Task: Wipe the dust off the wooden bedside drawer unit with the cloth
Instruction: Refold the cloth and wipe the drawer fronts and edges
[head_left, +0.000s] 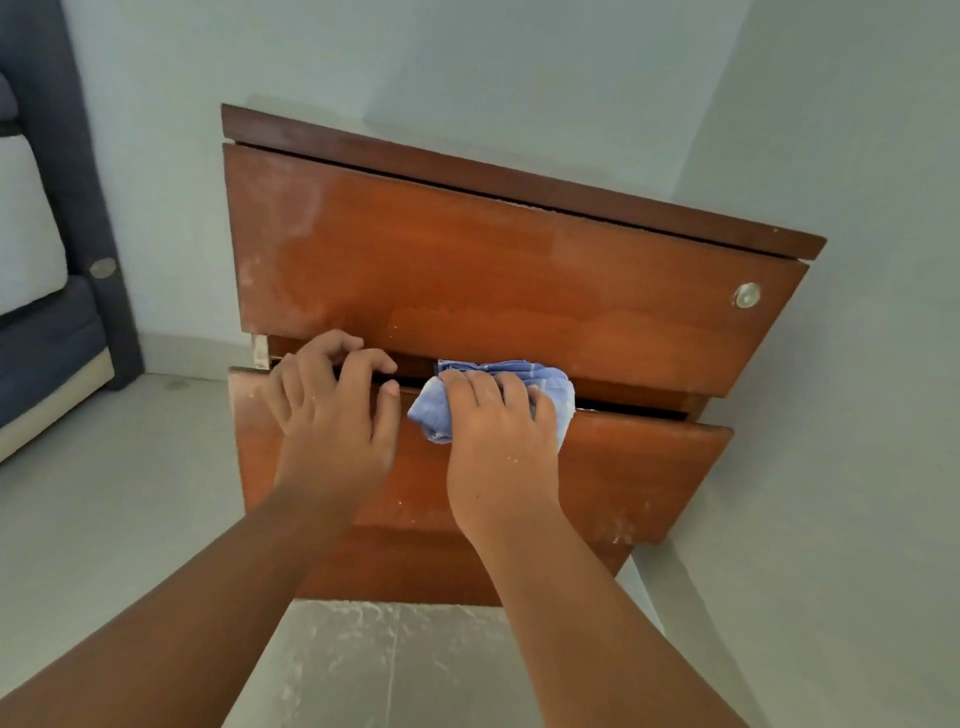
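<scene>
The wooden bedside drawer unit (467, 270) fills the middle of the head view, its reddish fronts streaked with pale dust at the left. The lower drawer (644, 478) stands pulled out a little. My left hand (332, 415) hooks its curled fingers over that drawer's top edge near the left end. My right hand (498, 441) grips a bunched blue cloth (550, 384) and presses it on the same top edge, in the gap under the upper drawer. Most of the cloth is hidden beneath my fingers.
A round metal lock (747, 295) sits at the upper drawer's right end. A dark blue bed frame with a white mattress (47, 291) stands at the left. Pale walls close in behind and at the right; the dusty tiled floor (363, 660) lies below.
</scene>
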